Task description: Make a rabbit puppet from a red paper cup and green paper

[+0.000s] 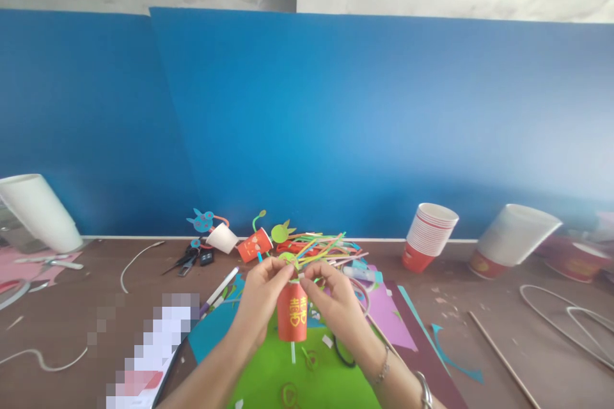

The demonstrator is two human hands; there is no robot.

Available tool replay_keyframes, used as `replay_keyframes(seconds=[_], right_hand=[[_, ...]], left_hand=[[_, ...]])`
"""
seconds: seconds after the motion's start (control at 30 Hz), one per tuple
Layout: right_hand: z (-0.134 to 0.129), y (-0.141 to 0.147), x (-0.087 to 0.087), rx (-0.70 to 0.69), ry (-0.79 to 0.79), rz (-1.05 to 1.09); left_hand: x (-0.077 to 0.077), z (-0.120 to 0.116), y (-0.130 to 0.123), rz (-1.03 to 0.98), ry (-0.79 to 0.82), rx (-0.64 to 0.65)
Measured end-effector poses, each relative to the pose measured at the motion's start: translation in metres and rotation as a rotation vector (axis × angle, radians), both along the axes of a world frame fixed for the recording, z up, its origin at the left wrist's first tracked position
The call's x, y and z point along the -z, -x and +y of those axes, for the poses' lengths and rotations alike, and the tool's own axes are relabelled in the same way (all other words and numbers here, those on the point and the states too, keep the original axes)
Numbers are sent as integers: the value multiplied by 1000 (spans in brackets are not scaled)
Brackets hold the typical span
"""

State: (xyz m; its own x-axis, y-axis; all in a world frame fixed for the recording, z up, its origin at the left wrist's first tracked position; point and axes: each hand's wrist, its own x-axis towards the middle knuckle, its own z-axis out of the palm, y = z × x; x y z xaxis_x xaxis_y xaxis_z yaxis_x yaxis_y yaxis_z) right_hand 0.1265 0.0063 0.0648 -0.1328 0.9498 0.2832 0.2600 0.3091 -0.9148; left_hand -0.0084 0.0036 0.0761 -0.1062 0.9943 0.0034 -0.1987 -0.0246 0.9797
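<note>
A red paper cup with yellow Chinese characters hangs or stands between my hands, over green paper. A pale straw sticks out below it. At the cup's top edge is a small green paper cut-out, pinched between the thumb and finger of my left hand. My right hand is closed at the cup's upper right, fingertips drawn together beside the cut-out. What those fingertips grip is too small to make out.
Finished paper-cup figures, a white cup and a red cup, lie behind my hands beside loose coloured straws. Stacked cups stand right. Green paper, a marker, scissors, a wooden stick and cables lie around.
</note>
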Motion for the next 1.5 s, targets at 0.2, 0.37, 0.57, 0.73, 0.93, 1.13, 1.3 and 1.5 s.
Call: replay_keyframes(seconds=[0.2, 0.37, 0.57, 0.73, 0.93, 1.13, 1.3, 1.5], right_hand=[[2, 0, -1, -31, 56, -55], [3, -1, -1, -14, 85, -65], [1, -1, -2, 7, 104, -75], [2, -1, -2, 46, 129, -100], [5, -4, 1, 84, 149, -158], [6, -8, 0, 138, 125, -256], [5, -9, -5, 21, 60, -196], [2, -9, -7, -66, -24, -119]], left_hand=[[5, 2, 1, 3, -15, 46], [6, 2, 1, 31, -29, 50], [5, 1, 0, 67, -28, 55], [7, 2, 1, 125, -54, 61], [9, 2, 3, 195, -95, 84], [6, 1, 1, 118, -37, 121], [4, 1, 1, 84, -29, 128], [2, -1, -1, 66, -23, 176]])
